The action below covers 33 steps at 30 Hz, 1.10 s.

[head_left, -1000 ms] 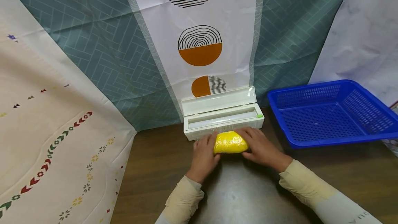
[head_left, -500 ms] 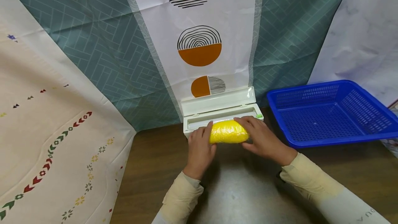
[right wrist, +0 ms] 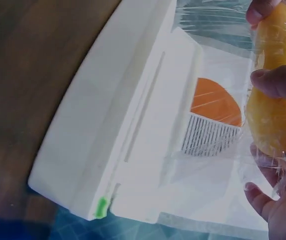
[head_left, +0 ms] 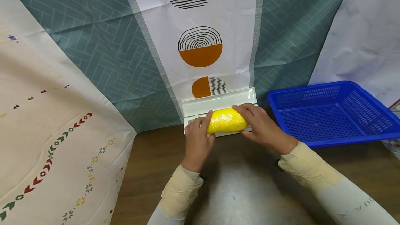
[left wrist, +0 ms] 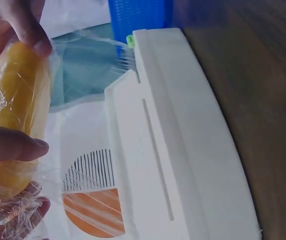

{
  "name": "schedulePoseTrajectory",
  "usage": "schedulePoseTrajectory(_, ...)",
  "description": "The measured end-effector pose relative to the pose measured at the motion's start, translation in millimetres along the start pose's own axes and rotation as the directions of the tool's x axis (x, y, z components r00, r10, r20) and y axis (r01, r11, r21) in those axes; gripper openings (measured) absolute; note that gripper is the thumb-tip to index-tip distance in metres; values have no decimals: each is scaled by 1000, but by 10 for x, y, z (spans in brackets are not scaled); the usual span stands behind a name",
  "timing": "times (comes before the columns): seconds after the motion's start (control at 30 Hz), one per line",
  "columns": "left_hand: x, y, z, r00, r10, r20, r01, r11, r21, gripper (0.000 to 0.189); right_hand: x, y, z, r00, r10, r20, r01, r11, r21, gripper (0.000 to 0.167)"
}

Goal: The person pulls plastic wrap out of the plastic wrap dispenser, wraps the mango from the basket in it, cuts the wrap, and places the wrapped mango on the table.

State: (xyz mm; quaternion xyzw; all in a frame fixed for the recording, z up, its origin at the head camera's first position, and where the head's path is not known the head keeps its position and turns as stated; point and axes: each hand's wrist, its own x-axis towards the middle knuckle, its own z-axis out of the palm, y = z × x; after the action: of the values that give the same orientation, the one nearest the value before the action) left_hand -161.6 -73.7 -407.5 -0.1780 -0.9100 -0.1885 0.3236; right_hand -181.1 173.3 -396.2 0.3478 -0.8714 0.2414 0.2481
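A yellow, oblong, fruit-like thing (head_left: 227,121) is wrapped in shiny cling film; its exact kind is hard to tell. My left hand (head_left: 198,136) grips its left end, thumb on the near side. At the right end, my right hand (head_left: 260,126) holds it the same way. Both hands keep it raised over the white cling film dispenser (left wrist: 192,130), whose lid (head_left: 218,101) stands up at the back. Clear film stretches between the dispenser and the yellow thing in both wrist views. Crumpled film (left wrist: 20,217) bunches at its left end. In the head view, the dispenser's roll is hidden.
A blue perforated basket (head_left: 331,141) sits right of the dispenser. Beneath lies a dark brown table (head_left: 156,162) with a bright patch of reflected light. Patterned cloth (head_left: 125,61) hangs behind, and a cream cloth (head_left: 62,114) borders the left side.
Both hands have moved up and away from me with the yellow wrapped thing, from in front of the dispenser to above it. The basket and dispenser have stayed put.
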Motion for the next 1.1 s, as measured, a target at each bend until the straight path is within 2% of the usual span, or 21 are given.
schedulePoseTrajectory(0.4, 187, 11, -92, 999, -10, -31, 9, 999, -45, 72, 204, -29, -114, 999, -5, -49, 5, 1000, -6, 84)
schedulePoseTrajectory(0.73, 292, 47, -216, 1000, -23, -5, 23, 998, -57, 72, 287, -42, -231, 998, -30, -55, 31, 1000, 4, 87)
schedulePoseTrajectory(0.9, 274, 60, -268, 1000, -9, -5, 9, 998, -62, 72, 270, -71, -273, 999, -23, -37, 24, 1000, 9, 88)
schedulePoseTrajectory(1.1, 169, 95, -321, 999, 3, 38, 0, 998, -66, 73, 152, -117, -288, 1000, -29, -13, 29, 999, 24, 85)
